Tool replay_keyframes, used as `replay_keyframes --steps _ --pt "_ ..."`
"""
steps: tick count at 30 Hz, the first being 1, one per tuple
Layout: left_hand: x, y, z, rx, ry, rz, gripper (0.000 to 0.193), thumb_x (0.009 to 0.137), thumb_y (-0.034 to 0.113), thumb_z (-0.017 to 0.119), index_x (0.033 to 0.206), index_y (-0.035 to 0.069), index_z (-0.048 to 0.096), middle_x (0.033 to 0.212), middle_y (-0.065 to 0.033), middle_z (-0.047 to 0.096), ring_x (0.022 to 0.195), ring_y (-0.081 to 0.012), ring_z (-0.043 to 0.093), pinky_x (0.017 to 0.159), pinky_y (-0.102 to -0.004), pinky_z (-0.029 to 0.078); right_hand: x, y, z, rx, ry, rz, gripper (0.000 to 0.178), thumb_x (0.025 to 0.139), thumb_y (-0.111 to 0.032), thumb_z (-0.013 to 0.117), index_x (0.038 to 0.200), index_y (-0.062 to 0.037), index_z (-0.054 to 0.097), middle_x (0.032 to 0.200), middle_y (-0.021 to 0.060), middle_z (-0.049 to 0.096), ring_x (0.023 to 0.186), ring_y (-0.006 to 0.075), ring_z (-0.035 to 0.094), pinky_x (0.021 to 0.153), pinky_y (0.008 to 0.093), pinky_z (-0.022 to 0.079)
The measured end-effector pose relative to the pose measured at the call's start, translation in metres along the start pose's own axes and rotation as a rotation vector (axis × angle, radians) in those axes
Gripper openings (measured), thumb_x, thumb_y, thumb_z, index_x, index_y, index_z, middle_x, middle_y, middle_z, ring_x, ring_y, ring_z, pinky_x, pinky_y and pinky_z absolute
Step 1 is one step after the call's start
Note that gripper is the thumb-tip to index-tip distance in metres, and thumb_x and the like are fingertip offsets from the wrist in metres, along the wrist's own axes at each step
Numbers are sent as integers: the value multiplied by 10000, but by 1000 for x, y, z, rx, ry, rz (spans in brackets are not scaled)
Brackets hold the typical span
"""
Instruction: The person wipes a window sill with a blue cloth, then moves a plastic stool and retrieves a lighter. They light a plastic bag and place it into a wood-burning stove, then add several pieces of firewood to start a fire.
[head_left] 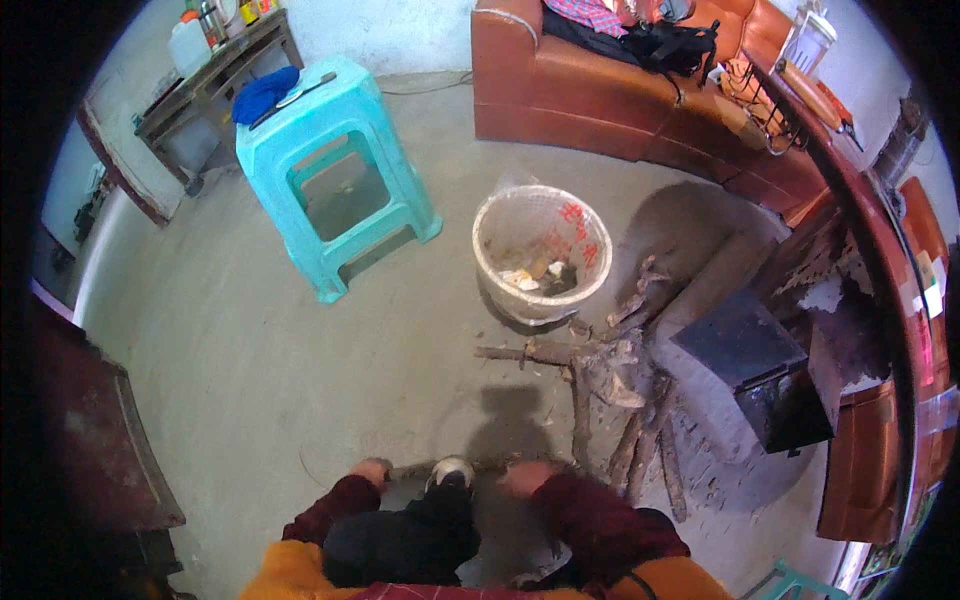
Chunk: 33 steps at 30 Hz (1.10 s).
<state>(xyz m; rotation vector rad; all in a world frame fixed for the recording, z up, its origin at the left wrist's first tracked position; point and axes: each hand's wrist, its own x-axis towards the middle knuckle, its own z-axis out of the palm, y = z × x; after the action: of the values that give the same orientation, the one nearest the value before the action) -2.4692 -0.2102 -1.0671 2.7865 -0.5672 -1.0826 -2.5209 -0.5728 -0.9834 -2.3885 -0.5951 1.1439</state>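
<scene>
A thin wooden stick (410, 469) lies crosswise low in front of me, near the floor. My left hand (372, 472) is closed round its left end. Toward its right end my right hand (527, 478), a little blurred, is closed on it as well. Between the two hands the toe of my light-coloured shoe (453, 468) meets the stick; whether it presses from above or behind I cannot tell. To the right of my right hand, several broken branches (580, 410) and sticks (640, 450) lie on the floor.
A white wastebasket (540, 312) with scraps inside stands ahead. Beyond it on the left is a turquoise plastic stool (335, 240) holding a blue cloth (265, 95). A black metal box (740, 340) stands at right, below a curved table edge (860, 190). A brown sofa (590, 105) lines the back.
</scene>
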Motion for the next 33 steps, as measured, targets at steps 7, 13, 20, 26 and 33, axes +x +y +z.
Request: replay_keyframes --steps 7,13,20,26,33 --pt "15 -4 -8 116 -117 36 247 827 206 508 1007 89 629 1024 -141 627 980 -320 589 798 -425 484 -1 -40 -27 19 171 384 394 888 -397 404 1000 -109 648 893 186 635 855 364 608 704 473 480" --pt "70 3 -107 215 510 33 126 775 117 513 759 64 627 790 -146 603 785 -300 606 672 -419 496 -115 69 -130 307 736 525 464 890 -423 473 696 -24 609 598 109 567 599 238 590 591 359 458" --pt "94 79 -154 392 314 237 145 739 211 635 836 111 674 909 -117 608 889 -293 583 741 -391 492 -250 34 -123 860 778 437 380 904 -425 475 805 -62 530 580 -6 450 530 94 475 474 268 378" --pt "115 94 -119 397 83 310 223 734 283 648 854 99 685 965 -115 615 930 -288 583 766 -381 494 -290 30 -80 1280 1064 686 276 898 -331 521 954 -61 530 595 -14 474 480 84 469 406 220 371" --pt "136 95 -120 450 95 334 192 713 234 667 846 98 688 961 -123 613 946 -295 573 784 -383 494 -347 162 -88 985 1657 618 163 849 -145 502 986 -62 532 688 35 554 548 126 535 420 283 410"
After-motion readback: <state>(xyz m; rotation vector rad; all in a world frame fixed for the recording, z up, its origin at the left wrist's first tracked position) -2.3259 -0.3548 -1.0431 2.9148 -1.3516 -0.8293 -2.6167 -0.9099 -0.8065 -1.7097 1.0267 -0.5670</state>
